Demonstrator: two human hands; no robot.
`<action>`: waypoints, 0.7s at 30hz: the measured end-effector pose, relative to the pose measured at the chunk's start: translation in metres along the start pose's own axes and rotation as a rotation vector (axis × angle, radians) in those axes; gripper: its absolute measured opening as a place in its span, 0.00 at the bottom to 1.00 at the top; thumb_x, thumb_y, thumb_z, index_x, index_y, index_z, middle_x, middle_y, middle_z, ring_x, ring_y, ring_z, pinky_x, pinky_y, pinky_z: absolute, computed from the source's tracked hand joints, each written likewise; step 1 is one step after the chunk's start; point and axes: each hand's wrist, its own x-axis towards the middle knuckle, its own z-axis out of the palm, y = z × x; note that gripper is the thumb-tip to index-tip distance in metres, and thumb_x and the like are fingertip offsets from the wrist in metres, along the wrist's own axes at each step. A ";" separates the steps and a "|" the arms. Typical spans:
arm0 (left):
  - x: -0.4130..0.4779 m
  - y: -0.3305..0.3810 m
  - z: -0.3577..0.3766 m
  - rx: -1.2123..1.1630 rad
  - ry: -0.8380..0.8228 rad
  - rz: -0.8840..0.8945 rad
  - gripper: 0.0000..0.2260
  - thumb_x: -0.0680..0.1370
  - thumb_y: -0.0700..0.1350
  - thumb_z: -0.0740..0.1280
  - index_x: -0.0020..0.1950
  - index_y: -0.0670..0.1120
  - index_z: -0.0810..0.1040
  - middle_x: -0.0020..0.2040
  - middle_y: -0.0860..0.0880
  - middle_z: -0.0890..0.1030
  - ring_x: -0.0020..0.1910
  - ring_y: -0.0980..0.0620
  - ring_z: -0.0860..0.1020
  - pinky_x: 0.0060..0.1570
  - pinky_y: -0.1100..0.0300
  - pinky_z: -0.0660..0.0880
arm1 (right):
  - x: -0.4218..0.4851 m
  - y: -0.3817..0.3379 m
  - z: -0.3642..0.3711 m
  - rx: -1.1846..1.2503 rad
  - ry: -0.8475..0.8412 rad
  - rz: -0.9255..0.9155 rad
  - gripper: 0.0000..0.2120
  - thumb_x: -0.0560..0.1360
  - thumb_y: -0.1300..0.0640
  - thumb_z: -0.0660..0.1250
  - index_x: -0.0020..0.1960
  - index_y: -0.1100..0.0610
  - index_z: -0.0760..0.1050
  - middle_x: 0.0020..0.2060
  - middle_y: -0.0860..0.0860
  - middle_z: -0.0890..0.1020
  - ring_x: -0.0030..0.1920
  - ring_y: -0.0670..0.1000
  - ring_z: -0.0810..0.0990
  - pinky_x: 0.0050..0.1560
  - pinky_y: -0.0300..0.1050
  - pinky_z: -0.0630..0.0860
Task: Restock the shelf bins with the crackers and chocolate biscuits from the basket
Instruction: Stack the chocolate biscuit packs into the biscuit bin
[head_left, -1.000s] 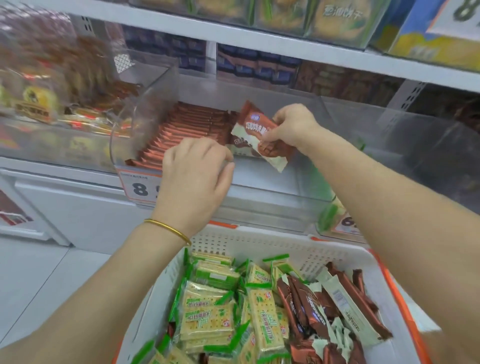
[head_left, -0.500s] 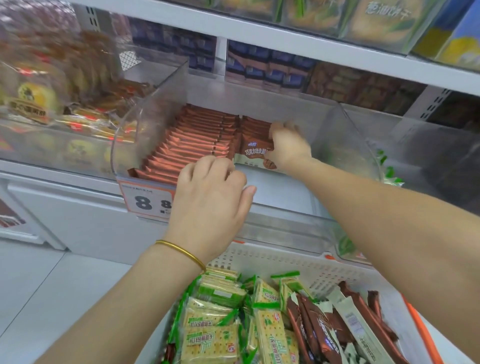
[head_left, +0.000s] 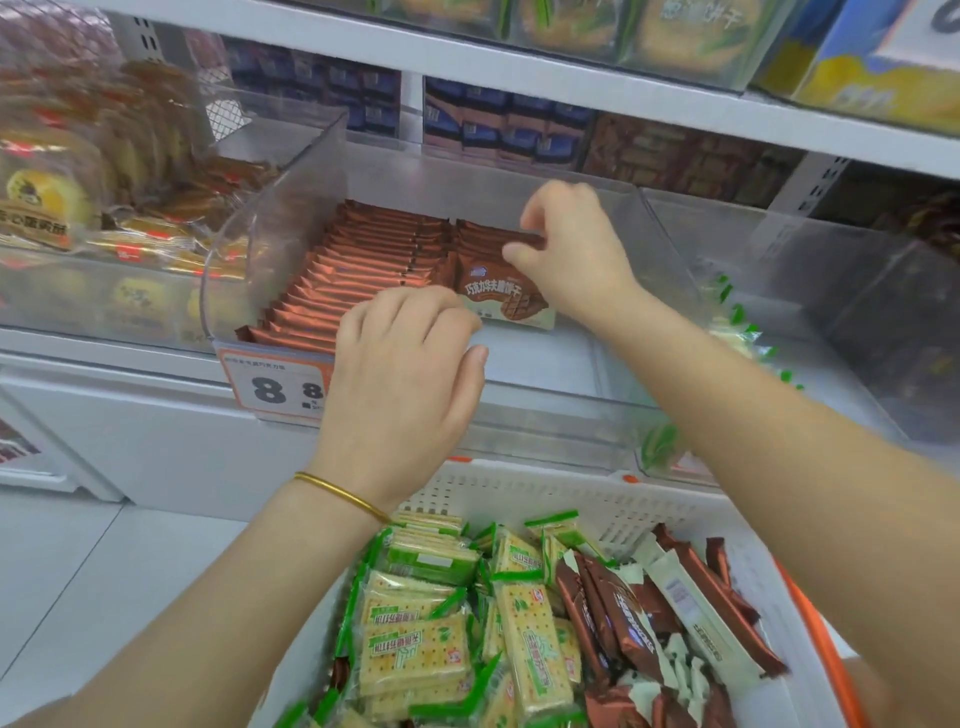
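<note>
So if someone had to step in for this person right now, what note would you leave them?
Left hand: at the bin's front edge, fingers loosely curled, nothing visible in it.
Right hand: inside the clear bin, pinching the top edge of a pack in the short second row.
Done: one full row of chocolate biscuit packs fills the bin's left side, and the second row is started at the back.
Left: the basket holds many green cracker packs and more chocolate biscuits to shelve.
</note>
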 end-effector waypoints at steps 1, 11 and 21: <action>-0.004 0.008 -0.004 -0.022 0.031 0.043 0.11 0.77 0.46 0.59 0.51 0.44 0.78 0.53 0.48 0.79 0.53 0.44 0.73 0.52 0.52 0.63 | -0.025 -0.003 -0.022 0.117 0.037 -0.033 0.08 0.74 0.56 0.68 0.50 0.54 0.71 0.48 0.52 0.75 0.48 0.51 0.75 0.51 0.47 0.74; -0.075 0.085 0.050 -0.155 -0.476 0.362 0.11 0.76 0.44 0.57 0.49 0.43 0.78 0.47 0.46 0.78 0.47 0.44 0.74 0.43 0.47 0.75 | -0.240 0.145 -0.005 0.104 -0.614 0.558 0.03 0.77 0.61 0.65 0.45 0.59 0.77 0.40 0.58 0.82 0.43 0.57 0.82 0.47 0.53 0.79; -0.099 0.081 0.066 -0.217 -0.635 0.193 0.13 0.77 0.45 0.57 0.53 0.46 0.80 0.50 0.51 0.79 0.52 0.49 0.75 0.50 0.52 0.76 | -0.281 0.161 0.084 -0.241 -0.882 0.429 0.22 0.74 0.44 0.66 0.59 0.60 0.69 0.56 0.56 0.77 0.59 0.59 0.75 0.56 0.50 0.73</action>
